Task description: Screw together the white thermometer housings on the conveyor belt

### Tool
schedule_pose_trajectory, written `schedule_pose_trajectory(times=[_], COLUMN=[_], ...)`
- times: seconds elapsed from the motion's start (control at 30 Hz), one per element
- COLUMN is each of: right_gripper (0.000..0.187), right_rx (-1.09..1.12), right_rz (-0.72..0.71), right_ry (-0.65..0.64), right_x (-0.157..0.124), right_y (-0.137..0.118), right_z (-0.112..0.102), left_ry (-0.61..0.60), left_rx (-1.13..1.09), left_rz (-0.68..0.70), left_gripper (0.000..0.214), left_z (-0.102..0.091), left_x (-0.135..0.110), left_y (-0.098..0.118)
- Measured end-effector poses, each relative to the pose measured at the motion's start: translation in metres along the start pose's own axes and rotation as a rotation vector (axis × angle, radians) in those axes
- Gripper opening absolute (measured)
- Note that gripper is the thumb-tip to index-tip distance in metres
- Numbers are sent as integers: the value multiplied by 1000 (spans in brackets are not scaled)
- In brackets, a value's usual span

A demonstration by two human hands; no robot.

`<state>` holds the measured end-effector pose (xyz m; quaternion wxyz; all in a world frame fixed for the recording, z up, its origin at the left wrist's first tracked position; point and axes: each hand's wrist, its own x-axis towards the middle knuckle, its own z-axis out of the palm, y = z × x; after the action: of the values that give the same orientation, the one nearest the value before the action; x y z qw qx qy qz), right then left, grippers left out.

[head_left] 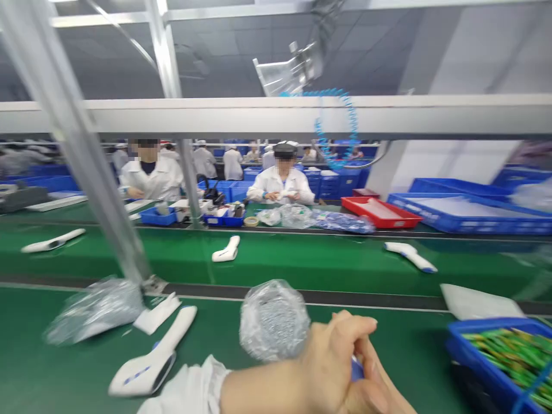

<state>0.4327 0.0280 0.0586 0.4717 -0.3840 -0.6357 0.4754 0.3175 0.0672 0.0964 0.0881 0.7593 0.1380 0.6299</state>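
Observation:
My left hand (330, 359) reaches across from the left, its fingers curled, blurred by motion. Close against it is my right hand (382, 382), mostly hidden behind it at the bottom edge. Between the two hands a small blue piece (357, 370) shows; the rest of that thing is covered. Just beyond them stands a clear plastic bag (276, 322) of small greyish contents. To the left of my sleeve, a white handheld device (146, 368), shaped like an infrared thermometer, lies on the green bench beside a folded white paper (157, 313).
A blue bin (487, 368) of green and yellow small parts stands at right. A crumpled plastic bag (99, 307) lies left, near a slanted metal post (86, 155). White devices lie on the green belt (302, 259) ahead. Co-workers sit beyond; a blue coiled hose (353, 123) hangs above.

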Motion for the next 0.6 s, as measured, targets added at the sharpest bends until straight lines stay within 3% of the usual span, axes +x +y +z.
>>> schedule_pose_trajectory(times=[0.07,0.1,0.13,0.27,0.33,0.4,0.47,0.6], right_gripper=[43,43,42,43,40,38,40,43], right_rx=[-409,-621,-854,-1086,-1146,-1194,-1247,-1375], right_rz=[-135,-211,-273,-258,-214,-159,-102,-20], right_ry=[64,140,265,531,515,453,381,256], right_x=[13,17,19,2,-12,-23,-27,-20], right_y=[-6,-9,-12,-14,-6,6,18,39], right_z=[-47,-78,-111,-238,-283,-310,-323,-328], left_ry=[-217,-382,-602,-784,-843,-884,-873,-700], left_rx=[116,255,435,591,666,743,852,1167], left_rz=[121,111,-8,-162,-257,-380,-532,-933], left_gripper=[58,60,61,42,31,24,26,51], left_z=[7,11,16,34,34,25,6,-64], left_x=[27,39,49,57,42,25,11,1], left_y=[-38,-62,-88,-181,-212,-232,-246,-259])
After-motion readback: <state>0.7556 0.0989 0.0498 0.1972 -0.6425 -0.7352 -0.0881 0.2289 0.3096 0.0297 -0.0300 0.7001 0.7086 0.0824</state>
